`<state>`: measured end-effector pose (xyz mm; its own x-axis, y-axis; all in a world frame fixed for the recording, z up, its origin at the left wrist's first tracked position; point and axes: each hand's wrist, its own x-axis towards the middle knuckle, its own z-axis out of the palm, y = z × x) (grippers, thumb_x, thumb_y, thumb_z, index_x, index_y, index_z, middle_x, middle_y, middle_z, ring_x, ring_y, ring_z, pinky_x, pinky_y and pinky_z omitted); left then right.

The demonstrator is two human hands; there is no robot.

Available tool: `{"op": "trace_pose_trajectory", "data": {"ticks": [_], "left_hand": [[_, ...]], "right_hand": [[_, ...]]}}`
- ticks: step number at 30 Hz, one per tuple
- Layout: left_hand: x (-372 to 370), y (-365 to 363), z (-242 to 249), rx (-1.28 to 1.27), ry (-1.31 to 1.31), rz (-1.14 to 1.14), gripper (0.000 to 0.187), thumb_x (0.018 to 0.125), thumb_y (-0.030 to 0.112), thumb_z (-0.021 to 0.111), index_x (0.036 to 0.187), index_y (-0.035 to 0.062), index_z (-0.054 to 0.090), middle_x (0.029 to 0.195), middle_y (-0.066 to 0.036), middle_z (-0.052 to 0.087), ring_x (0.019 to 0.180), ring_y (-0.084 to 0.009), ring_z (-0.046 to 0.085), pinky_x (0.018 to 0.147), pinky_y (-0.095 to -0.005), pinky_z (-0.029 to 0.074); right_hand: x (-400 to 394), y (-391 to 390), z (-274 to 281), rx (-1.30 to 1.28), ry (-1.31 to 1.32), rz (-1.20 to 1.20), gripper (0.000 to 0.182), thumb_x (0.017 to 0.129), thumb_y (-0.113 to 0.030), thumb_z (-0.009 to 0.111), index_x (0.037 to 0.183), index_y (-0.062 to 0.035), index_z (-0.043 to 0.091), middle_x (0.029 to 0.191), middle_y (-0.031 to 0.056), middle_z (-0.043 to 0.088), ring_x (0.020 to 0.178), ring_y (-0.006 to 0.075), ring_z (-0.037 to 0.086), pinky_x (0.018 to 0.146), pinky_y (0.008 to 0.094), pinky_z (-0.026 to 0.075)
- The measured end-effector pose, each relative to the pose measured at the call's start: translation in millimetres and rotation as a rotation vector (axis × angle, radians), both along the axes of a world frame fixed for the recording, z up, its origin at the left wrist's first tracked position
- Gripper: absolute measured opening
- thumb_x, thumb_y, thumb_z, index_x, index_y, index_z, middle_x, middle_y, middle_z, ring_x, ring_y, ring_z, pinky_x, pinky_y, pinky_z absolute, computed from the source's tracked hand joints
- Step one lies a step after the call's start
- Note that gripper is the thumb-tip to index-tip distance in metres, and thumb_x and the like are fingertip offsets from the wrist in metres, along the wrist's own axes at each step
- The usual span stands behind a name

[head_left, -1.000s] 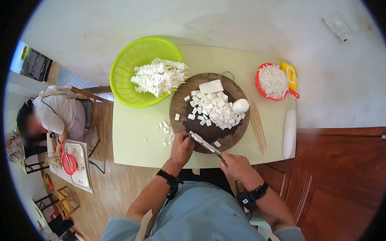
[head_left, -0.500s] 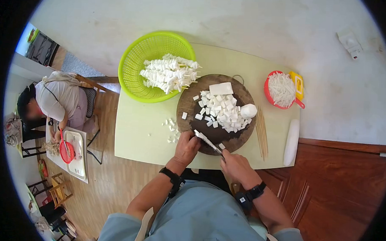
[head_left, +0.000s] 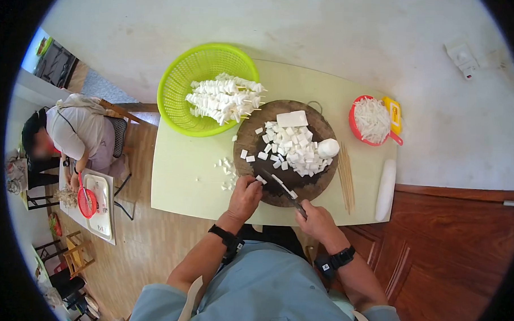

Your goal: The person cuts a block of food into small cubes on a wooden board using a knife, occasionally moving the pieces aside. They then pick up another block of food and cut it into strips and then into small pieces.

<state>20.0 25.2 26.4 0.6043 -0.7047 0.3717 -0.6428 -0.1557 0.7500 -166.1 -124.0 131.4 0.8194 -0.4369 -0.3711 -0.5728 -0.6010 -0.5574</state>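
Note:
My right hand (head_left: 318, 224) is closed round the handle of a knife (head_left: 299, 206), its blade angled up and left over the round wooden chopping board (head_left: 250, 124). A narrow white strip (head_left: 283, 186) lies along the blade. At the board's lower left edge, my left hand (head_left: 245, 198) pinches a small white piece (head_left: 261, 179) at its fingertips. Beyond the knife is a heap of white cubes (head_left: 298, 153), with a flat white slab (head_left: 292, 119) and a rounded white chunk (head_left: 328, 148) against it. They look like peeled white radish.
A green basket (head_left: 168, 84) holds skewers of white pieces (head_left: 225, 97). Bamboo sticks (head_left: 346, 180) lie right of the board, near a long white cylinder (head_left: 385, 190). White shreds fill a red strainer (head_left: 356, 127) beside a yellow object (head_left: 393, 113). Another person (head_left: 80, 126) sits at left.
The knife blade has shifted slightly right, away from my left fingertips, and a small piece now shows apart from the strip. A white bit has appeared on the table left of the board.

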Motion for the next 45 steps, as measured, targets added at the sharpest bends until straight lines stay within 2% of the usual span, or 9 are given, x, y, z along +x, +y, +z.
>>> {"op": "trace_pose_trajectory", "data": {"ticks": [6, 18, 28, 41, 45], "left_hand": [[1.5, -1.5, 3.8, 0.001, -0.011, -0.004, 0.026, 0.079, -0.005, 0.074, 0.102, 0.001, 0.064, 0.1, -0.016, 0.06, 0.092, -0.0342, 0.06, 0.079, -0.0406, 0.051], [0.5, -5.1, -1.6, 0.032, -0.009, 0.008, 0.024, 0.077, -0.005, 0.074, 0.099, -0.0004, 0.065, 0.102, -0.016, 0.061, 0.096, -0.0346, 0.06, 0.083, -0.0406, 0.051], [-2.6, -8.1, -2.5, 0.012, -0.016, 0.03, 0.024, 0.077, -0.006, 0.074, 0.099, -0.0004, 0.065, 0.1, -0.016, 0.061, 0.094, -0.0347, 0.06, 0.08, -0.0409, 0.052], [-3.9, -6.5, -5.1, 0.031, -0.01, 0.031, 0.027, 0.077, -0.003, 0.074, 0.101, 0.0009, 0.063, 0.1, -0.017, 0.059, 0.093, -0.0365, 0.06, 0.08, -0.0421, 0.051], [-5.8, -7.8, -7.4, 0.085, -0.018, 0.014, 0.03, 0.075, 0.0, 0.076, 0.1, 0.0019, 0.061, 0.101, -0.018, 0.056, 0.094, -0.0383, 0.058, 0.08, -0.0438, 0.05]], "right_hand": [[-5.2, 0.2, 7.4, 0.002, -0.004, 0.058, 0.021, 0.092, -0.023, 0.062, 0.098, -0.0056, 0.052, 0.069, 0.0229, 0.062, 0.067, 0.0454, 0.063, 0.061, 0.0568, 0.047], [-0.8, -2.9, 14.9, -0.008, 0.034, 0.104, 0.021, 0.092, -0.024, 0.061, 0.1, -0.0064, 0.052, 0.072, 0.0223, 0.064, 0.069, 0.0453, 0.063, 0.063, 0.057, 0.049], [7.5, -0.4, 22.0, 0.039, 0.059, 0.103, 0.021, 0.093, -0.022, 0.059, 0.1, -0.004, 0.051, 0.074, 0.0237, 0.063, 0.072, 0.0455, 0.063, 0.065, 0.0568, 0.048], [27.4, 3.6, -4.4, 0.071, 0.083, 0.119, 0.023, 0.094, -0.022, 0.058, 0.104, -0.0028, 0.051, 0.076, 0.0252, 0.064, 0.074, 0.0465, 0.064, 0.067, 0.0578, 0.049], [28.1, 6.8, -8.4, 0.005, 0.087, 0.101, 0.024, 0.094, -0.024, 0.058, 0.103, -0.0039, 0.051, 0.076, 0.0232, 0.066, 0.073, 0.0453, 0.066, 0.065, 0.0575, 0.05]]}}
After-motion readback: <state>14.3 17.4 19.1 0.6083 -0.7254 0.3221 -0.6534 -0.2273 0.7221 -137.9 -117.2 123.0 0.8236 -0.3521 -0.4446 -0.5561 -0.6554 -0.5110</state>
